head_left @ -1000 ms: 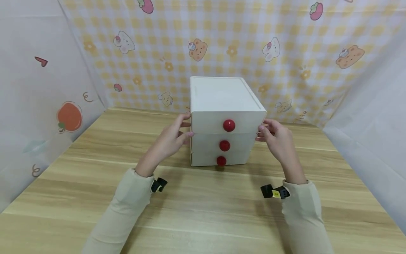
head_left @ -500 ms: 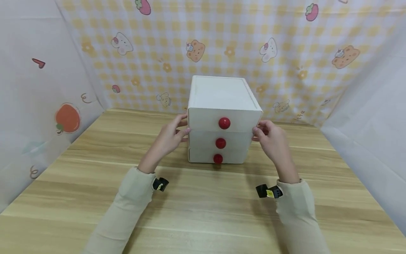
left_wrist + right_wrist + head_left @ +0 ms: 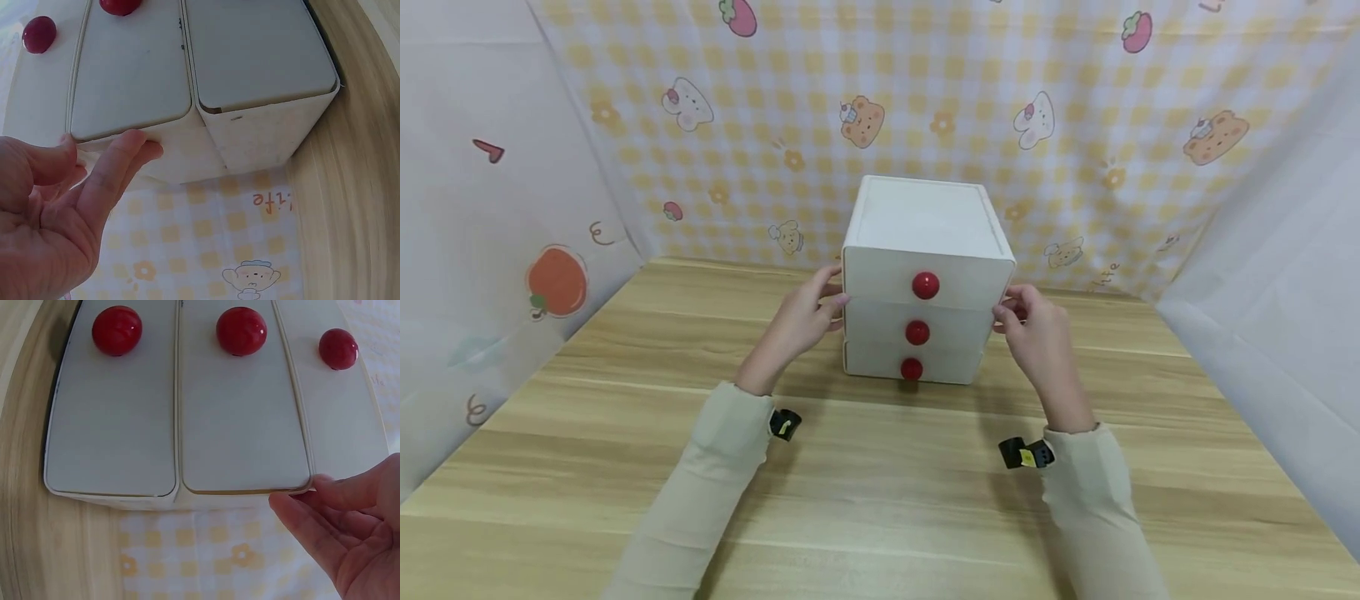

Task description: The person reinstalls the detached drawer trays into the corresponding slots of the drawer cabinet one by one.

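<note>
White drawer box (image 3: 925, 283) sits mid-table (image 3: 880, 500), 12 o'clock from the person. Left hand (image 3: 801, 321) presses its 9 o'clock side, right hand (image 3: 1033, 329) its 3 o'clock side, fingers relaxed, nothing pinched. Step: squaring the box. Any further shift likely needs even two-sided pressure.

We are looking across a light wooden table (image 3: 880, 500) with long streaks of grain running side to side. Behind it we are seeing a yellow-and-white checked backdrop (image 3: 925, 83) printed with bears, rabbits, strawberries and small flowers, hanging slightly creased. On the left a pale translucent sheet (image 3: 490, 250) is showing an orange fruit print and a few small marks, and on the right a plain white sheet (image 3: 1285, 275) is sloping down to the table's edge. Soft, even light is falling over everything, leaving only faint shadows on the wood.
</note>
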Available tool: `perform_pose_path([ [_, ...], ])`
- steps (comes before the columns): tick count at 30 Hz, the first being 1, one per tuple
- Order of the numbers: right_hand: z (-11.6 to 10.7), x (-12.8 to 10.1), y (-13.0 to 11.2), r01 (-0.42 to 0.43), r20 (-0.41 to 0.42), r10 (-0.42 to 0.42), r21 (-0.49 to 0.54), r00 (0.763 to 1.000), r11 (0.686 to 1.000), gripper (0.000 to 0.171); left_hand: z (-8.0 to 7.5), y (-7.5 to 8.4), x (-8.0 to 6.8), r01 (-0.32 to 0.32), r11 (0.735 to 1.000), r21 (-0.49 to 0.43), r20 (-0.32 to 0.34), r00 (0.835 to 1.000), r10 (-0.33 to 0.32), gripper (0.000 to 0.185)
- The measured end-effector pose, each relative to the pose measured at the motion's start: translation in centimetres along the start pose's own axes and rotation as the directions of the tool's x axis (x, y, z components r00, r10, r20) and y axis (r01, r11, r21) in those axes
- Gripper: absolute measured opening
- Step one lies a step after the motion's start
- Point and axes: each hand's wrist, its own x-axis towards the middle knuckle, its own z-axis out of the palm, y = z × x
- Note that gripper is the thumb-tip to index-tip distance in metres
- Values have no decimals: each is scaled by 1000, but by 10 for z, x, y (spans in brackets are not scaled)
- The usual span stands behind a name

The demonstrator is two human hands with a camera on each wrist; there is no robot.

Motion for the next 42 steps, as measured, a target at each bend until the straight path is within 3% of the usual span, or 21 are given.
perform_pose_path([
  [5, 3, 2, 4, 32, -27, -32, -23, 999, 999, 23, 0, -2, 7, 12, 1000, 16, 1, 1000, -12, 49],
  [10, 3, 5, 8, 38, -39, -40, -46, 998, 998, 23, 1, -4, 11, 21, 999, -27, 7, 1000, -20, 51],
  [23, 3, 18, 9, -22, -4, 22, -67, 1000, 997, 23, 4, -5, 20, 18, 999, -43, -6, 1000, -18, 54],
  [42, 3, 32, 10, -43, 13, 44, -74, 999, 996, 24, 3, -5, 35, 27, 998, -52, -10, 1000, -28, 52],
])
